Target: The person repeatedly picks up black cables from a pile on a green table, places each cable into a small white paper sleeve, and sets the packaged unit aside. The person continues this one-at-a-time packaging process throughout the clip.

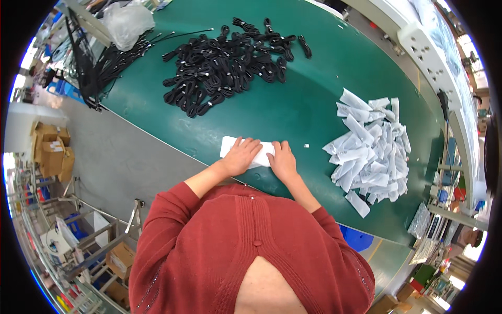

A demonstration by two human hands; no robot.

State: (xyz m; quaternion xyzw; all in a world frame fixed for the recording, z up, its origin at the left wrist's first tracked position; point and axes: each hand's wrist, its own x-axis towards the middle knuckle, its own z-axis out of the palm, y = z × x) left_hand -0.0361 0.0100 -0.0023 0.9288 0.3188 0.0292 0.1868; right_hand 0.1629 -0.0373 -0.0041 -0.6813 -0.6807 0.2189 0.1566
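A flat stack of white, thin sheets or bags [265, 152] lies near the front edge of the green table. Across its middle rests my left hand [241, 157], fingers stretched out over the white surface and thumb hidden. My right hand [283, 161] is at the stack's right end, its thumb on the white and its fingers bent at the edge, closed on that end. Whether the stack is single bags or folded sheets cannot be made out. Beyond my hands sits a pile of coiled black cables [225, 68] with small light-coloured ties or connectors.
To the right is a heap of whitish translucent bags [368, 152]. Loose black cables [112, 65] hang over the table's left end beside a clear plastic bag [128, 23]. A white socket strip [426, 57] runs along the right-hand frame. Cardboard boxes [52, 154] stand off to the left.
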